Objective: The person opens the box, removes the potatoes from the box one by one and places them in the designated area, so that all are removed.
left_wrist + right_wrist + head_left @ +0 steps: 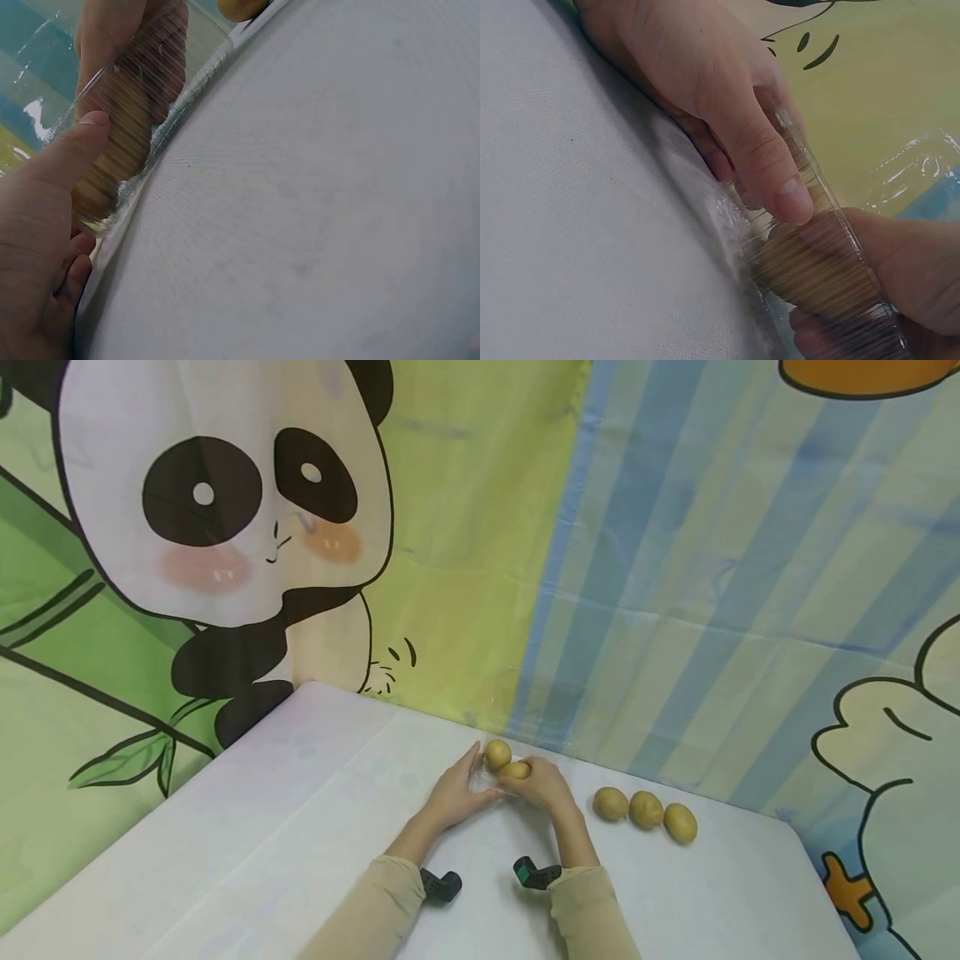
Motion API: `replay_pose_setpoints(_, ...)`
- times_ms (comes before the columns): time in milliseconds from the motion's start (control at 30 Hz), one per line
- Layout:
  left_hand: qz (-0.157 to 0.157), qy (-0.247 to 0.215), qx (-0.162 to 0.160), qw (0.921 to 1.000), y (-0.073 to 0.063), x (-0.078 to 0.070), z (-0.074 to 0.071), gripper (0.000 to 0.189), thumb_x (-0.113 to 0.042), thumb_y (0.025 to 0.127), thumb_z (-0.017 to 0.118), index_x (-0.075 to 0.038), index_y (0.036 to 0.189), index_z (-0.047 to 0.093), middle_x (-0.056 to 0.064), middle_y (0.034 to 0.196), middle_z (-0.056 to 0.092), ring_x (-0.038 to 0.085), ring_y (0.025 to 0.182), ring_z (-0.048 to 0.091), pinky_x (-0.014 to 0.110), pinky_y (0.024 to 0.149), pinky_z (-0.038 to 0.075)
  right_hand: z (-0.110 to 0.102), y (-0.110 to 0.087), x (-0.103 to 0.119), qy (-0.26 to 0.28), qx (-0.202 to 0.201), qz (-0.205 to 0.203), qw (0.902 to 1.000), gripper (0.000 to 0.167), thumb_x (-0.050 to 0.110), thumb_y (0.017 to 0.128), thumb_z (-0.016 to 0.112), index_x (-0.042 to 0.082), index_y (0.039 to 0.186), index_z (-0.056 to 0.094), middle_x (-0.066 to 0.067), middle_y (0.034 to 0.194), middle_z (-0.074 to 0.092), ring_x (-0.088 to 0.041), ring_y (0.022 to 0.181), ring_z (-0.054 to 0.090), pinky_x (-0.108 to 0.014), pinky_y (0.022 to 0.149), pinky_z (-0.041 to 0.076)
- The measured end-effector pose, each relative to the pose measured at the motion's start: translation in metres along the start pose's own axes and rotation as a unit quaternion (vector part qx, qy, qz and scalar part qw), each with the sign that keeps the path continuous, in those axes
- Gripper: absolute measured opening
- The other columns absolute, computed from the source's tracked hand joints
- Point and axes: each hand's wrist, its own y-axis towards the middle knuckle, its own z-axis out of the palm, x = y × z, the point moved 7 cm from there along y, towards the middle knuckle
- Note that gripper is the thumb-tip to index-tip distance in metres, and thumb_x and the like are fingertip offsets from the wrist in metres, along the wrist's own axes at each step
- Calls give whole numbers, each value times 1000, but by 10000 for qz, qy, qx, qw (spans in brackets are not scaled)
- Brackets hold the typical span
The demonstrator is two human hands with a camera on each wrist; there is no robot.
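A clear plastic container [832, 225] with ridged walls stands near the table's back edge. My left hand [453, 789] grips its left end, with the thumb [79, 146] against the ridged front wall. Inside the container, my right hand [542, 783] holds a potato [514, 770] between its fingers. Another yellow-brown potato [498, 754] lies just behind that one. Through the ridged plastic, the held potato [817, 274] looks blurred in the right wrist view, and the right fingertips are partly hidden.
Three potatoes [646, 809] lie in a row on the white table [315, 827], right of my right hand. Behind the table hangs a printed cloth [465, 568] with a panda and stripes. Black wrist cameras [442, 887] sit at both cuffs.
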Motion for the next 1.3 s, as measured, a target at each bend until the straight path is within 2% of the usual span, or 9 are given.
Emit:
replay_pose_setpoints(133,-30,-8,-9,10000,1,1,1,106,-63,74,69,-13,153,19,12,149,40,34,137,38,50,112,33,-1,1,-1,61,-32,-113,9999,54,41,76,75,-1,109,65,-6,87,65,-17,72,55,-27,60,43)
replay_pose_setpoints(300,-45,7,-10,10000,1,2,1,105,-63,74,69,-15,153,19,11,151,38,33,138,37,49,112,33,-2,1,-3,107,-17,-138,9998,55,40,79,74,-2,112,62,-8,92,65,-18,75,56,-28,63,44)
replay_pose_setpoints(433,-39,17,-16,10000,1,2,2,101,-57,77,70,-15,153,19,11,152,37,33,138,36,49,113,32,-5,0,-7,226,-23,-66,9997,55,43,80,72,1,112,57,-9,91,62,-19,75,55,-28,63,44)
replay_pose_setpoints(567,-40,-27,11,10000,0,2,2,99,-53,78,71,-14,153,19,12,151,37,34,138,36,50,112,32,-8,1,-9,538,5,-77,9985,54,41,81,72,4,114,53,-10,94,61,-19,77,57,-27,62,46)
replay_pose_setpoints(767,-91,-49,24,9999,1,2,2,101,-55,77,71,-14,153,18,14,149,40,33,137,39,51,111,34,-9,1,-7,1220,214,-294,9919,47,28,82,73,5,116,51,-15,101,59,-21,80,59,-29,62,51)
replay_pose_setpoints(967,-94,-125,41,9999,1,1,2,102,-55,77,72,-13,153,17,12,149,40,33,137,39,51,112,33,-18,0,-6,1138,-27,-363,9928,49,21,83,71,10,128,56,-13,119,62,-21,86,60,-30,68,50)
replay_pose_setpoints(1133,-126,-157,44,9998,0,0,1,103,-56,76,72,-13,153,18,11,149,41,32,137,39,51,112,32,-22,-1,-8,1469,-80,-283,9887,47,18,82,70,12,126,57,-12,117,61,-21,87,59,-28,68,49)
replay_pose_setpoints(1300,-143,-217,25,9997,0,-1,1,103,-54,76,73,-13,153,19,12,149,41,32,137,38,51,113,31,-24,-2,-8,1711,-186,-379,9843,47,14,82,70,10,127,55,-10,120,62,-23,94,59,-31,75,50)
